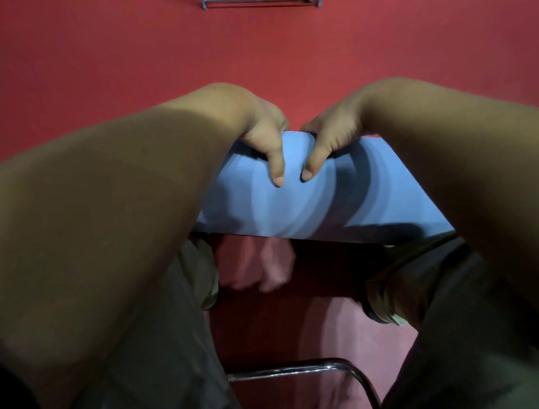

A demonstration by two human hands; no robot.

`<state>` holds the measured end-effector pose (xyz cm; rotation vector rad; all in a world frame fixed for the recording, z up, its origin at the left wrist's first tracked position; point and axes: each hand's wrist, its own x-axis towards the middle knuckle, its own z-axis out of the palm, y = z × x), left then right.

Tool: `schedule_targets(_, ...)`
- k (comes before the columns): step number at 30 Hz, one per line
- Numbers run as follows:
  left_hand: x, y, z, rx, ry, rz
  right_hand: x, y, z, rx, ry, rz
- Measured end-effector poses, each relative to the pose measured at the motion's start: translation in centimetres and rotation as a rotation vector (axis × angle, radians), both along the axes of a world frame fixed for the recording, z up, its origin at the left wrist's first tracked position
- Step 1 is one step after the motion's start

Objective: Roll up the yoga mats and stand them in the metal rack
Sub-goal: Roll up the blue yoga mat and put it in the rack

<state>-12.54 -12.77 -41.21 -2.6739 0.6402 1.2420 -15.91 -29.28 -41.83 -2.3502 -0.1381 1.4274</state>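
Where the left forearm [122, 186] comes in from the lower-left corner, it crosses a grey trouser leg [172, 327] and ends at the left hand [261, 137]. That hand grasps the far end of the blue yoga mat [291, 207]: thumb laid down the near face, fingers curled over the far edge and hidden behind it.

The mat is plain light blue with a fine ribbed texture, crossed by curved bands of shadow. It lies on the red floor [116, 58] directly in front of the person. Its far end rises in a rounded lip under the two hands, and its near edge runs straight across, above the feet. Whether a full roll has formed behind the lip cannot be told. Motion blur softens the surface.

At the top edge a metal bar [262, 3] shows against the floor, well apart from the mat. At the bottom a bent chrome tube [306, 370] runs between the legs.

The right hand [331, 138] sits just beside the left, thumbs near but apart, and grasps the same far end in the same way. Below the mat's near right corner is a dark shoe [388, 292]. The right forearm [455, 175] leaves by the right edge.
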Motion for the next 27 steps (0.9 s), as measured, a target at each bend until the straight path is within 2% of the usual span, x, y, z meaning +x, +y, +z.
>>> schedule_targets(4,0.5,0.7,0.3,-0.011,0.06,0.087,-0.4,0.9,0.6,-0.066,-0.194,0.045)
schedule_targets(10,0.3,0.7,0.1,-0.004,0.082,0.087,-0.1,0.4,0.4,-0.075,-0.249,0.031)
schedule_targets(20,-0.3,-0.7,-0.1,0.066,-0.14,-0.136,0.3,-1.1,-0.3,-0.062,-0.244,-0.104)
schedule_targets(24,-1.1,-0.5,-0.7,-0.034,-0.261,-0.165,0.3,-1.6,-0.3,-0.036,-0.247,-0.15)
schedule_targets(27,-0.9,0.1,-0.6,-0.08,-0.266,-0.163,0.1,-1.7,-0.3,-0.023,-0.221,-0.157)
